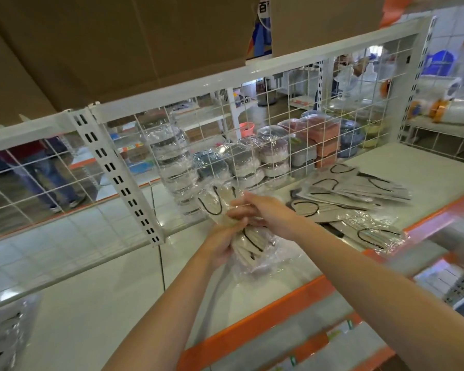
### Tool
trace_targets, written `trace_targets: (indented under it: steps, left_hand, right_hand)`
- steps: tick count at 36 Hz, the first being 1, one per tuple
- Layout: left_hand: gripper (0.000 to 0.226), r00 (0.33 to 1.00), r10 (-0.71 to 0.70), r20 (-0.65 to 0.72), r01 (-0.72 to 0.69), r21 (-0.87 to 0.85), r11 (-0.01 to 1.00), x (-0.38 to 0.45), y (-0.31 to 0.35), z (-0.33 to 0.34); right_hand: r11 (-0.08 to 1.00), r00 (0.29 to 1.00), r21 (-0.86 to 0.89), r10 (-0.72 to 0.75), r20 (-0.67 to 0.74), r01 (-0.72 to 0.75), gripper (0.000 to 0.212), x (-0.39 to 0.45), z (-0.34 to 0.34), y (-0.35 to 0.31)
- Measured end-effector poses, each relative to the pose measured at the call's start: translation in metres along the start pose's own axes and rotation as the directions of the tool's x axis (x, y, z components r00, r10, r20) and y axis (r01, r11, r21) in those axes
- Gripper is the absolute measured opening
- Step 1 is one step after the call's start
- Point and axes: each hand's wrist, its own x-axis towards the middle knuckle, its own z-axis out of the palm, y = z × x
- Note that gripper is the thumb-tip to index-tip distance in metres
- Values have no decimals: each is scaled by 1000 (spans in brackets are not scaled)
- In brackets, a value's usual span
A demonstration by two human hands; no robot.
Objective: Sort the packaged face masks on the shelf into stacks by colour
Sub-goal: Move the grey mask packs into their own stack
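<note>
A bundle of cream face masks in clear plastic sleeves (233, 223) is held upright just above the white shelf board (426, 170), between the two hands and in front of the wire mesh back panel (252, 135). The left hand (223, 245) grips the bundle from below, fingers curled round its middle. The right hand (263, 212) comes over from the right and closes on the same bundle near its upper half, fingers wrapped against the film.

These packs look very light and floppy: thin cloth inside slick, crinkly film that slides easily, one sleeve over the next. A loose hold would likely let the inner packs slip out, so the safest purchase is across the middle of the stack with fingers on one face and thumb on the other, squaring the edges before setting it down. Nothing here seems fragile; squeezing should only crease the film. The black ear loops (212, 207) show through the plastic and give no useful handle.

To the right, grey packaged masks (359, 188) lie fanned in a loose pile on the shelf, with one more pack (375, 235) near the orange front edge (265, 314). Behind the mesh stand stacks of wrapped bowls (273, 156), and a person's legs show further off at the left.
</note>
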Motion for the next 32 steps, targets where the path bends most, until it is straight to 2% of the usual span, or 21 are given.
trace_targets:
  steps: [2,3,5,7,8,9,11,13,16,19,21,24,27,28,30,32]
  left_hand:
    - [27,991,-11,-135,17,40,999,0,1,-7]
    - [32,982,-22,-190,34,61,998,1,0,-13]
    - [34,969,-47,-244,63,57,996,0,1,-17]
    - [31,961,-64,-269,80,51,995,-3,5,-20]
    - [27,960,-63,-274,81,55,995,-5,8,-20]
    - [20,961,-67,-269,85,57,995,-7,9,-22]
    - [9,956,-93,-279,110,47,993,-8,11,-25]
    - [19,950,-105,-294,127,58,990,-10,13,-29]
    - [34,942,-111,-316,153,113,982,-10,15,-32]
    - [44,943,-99,-318,129,76,989,-7,14,-32]
    - [50,946,-104,-307,121,36,992,-6,15,-28]
    - [24,947,-99,-306,116,37,993,-8,17,-20]
    - [31,960,-89,-264,99,24,995,-8,15,-22]
    - [37,965,-93,-245,102,26,994,-7,14,-23]
    - [55,978,-105,-178,115,47,992,-6,12,-25]
    - [53,988,-92,-120,101,71,992,-12,13,-24]
  right_hand:
    - [997,993,25,-67,-98,70,33,4,-7,-1]
    - [994,979,-41,-107,-171,101,28,6,-14,1]
    - [929,941,-368,-165,-295,48,26,12,-36,9]
    - [675,913,-718,-168,-372,-168,36,19,-64,24]
    - [536,900,-803,-165,-403,-261,41,20,-77,34]
    - [423,892,-842,-144,-428,-335,46,19,-90,45]
    - [294,872,-846,-76,-484,-445,56,13,-111,68]
    - [216,858,-845,-50,-510,-490,61,3,-121,84]
    - [86,866,-884,-177,-467,-459,44,-3,-121,86]
    - [-7,869,-894,-242,-432,-447,33,-4,-111,79]
    - [57,863,-895,-246,-442,-442,32,-1,-103,75]
    - [315,860,-873,-237,-452,-372,32,2,-80,60]
    - [610,880,-769,-239,-409,-192,34,8,-51,40]
    - [735,903,-669,-204,-378,-114,33,9,-40,33]
    - [942,966,-336,-65,-248,-23,27,9,-15,18]
    - [994,998,-111,-6,-61,-1,25,7,6,6]
